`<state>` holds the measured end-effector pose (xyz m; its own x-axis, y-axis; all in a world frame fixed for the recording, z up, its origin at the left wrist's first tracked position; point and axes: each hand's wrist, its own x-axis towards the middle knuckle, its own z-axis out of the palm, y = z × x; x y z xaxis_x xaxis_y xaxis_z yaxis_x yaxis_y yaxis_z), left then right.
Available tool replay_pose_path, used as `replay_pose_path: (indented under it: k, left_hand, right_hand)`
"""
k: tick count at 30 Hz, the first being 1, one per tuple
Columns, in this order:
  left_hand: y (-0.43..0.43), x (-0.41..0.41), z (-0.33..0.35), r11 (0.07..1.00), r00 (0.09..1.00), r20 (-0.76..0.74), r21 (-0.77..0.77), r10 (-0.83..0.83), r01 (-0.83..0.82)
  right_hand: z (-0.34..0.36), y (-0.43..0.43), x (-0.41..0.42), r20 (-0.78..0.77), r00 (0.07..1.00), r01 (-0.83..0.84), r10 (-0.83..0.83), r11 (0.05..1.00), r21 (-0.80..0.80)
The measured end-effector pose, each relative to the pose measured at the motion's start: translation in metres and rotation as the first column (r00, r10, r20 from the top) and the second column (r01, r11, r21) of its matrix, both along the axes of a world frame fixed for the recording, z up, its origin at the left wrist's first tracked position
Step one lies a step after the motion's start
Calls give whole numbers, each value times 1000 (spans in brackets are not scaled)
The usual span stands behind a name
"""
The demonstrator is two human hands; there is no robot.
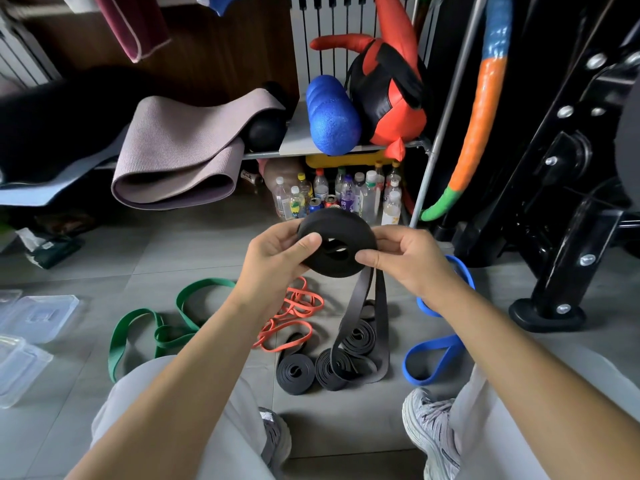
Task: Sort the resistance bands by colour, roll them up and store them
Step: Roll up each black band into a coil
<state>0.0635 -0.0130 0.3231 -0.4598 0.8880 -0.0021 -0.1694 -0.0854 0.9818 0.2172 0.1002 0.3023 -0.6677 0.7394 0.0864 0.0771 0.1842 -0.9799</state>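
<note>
One wide-angle camera on the person's head faces forward and steeply down. It sits close above the left hand (pixel 273 261) and right hand (pixel 405 265), with the tiled floor (pixel 194 244) beneath and a shelf (pixel 294 136) farther off.

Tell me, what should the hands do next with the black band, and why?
Probably wind the hanging tail onto the black roll, since the left hand and right hand pinch the roll but its loose end trails to the floor.

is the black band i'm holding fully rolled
Partly rolled. The black band is a thick coil between left hand and right hand, but its tail hangs loose.
</note>
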Motion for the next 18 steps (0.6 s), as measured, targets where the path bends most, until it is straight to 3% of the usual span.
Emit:
replay_pose_path:
  k: [2, 4, 5, 7, 9, 11, 15, 18]
  left_hand:
    - [1, 1, 0, 1000, 1000, 15, -29, -11, 11]
    - [2, 0, -3, 995, 973, -232, -100, -9, -15]
    - [2, 0, -6, 989, 906, -423, -140, -20, -43]
    - [2, 1, -12, 985, 674, -735, -158, -74, -64]
    - [2, 1, -20, 993, 427, -897, -117, -111, 12]
    - [3, 1, -26, 993, 273, -955, -102, -116, 64]
    - [2, -1, -27, 998, 270, -962, -23, -37, 52]
    - [3, 1, -26, 998, 377, -926, 49, 27, 48]
  right_hand:
    - [1, 0, 1, -10, 1000, 11, -11, 1000, 3]
    - [1, 0, 2, 12, 1000, 8, -9, 1000, 27]
    - [0, 1, 1, 35, 999, 5, -6, 999, 39]
    - [-2, 0, 1, 104, 995, 2, -8, 998, 57]
    - [-5, -1, 0, 159, 987, -23, 8, 995, 92]
    - [-6, -3, -1, 182, 983, -56, 31, 989, 136]
    - [-4, -1, 1, 162, 987, -47, 22, 988, 148]
    - [1, 0, 4, 122, 992, -39, 24, 992, 119]
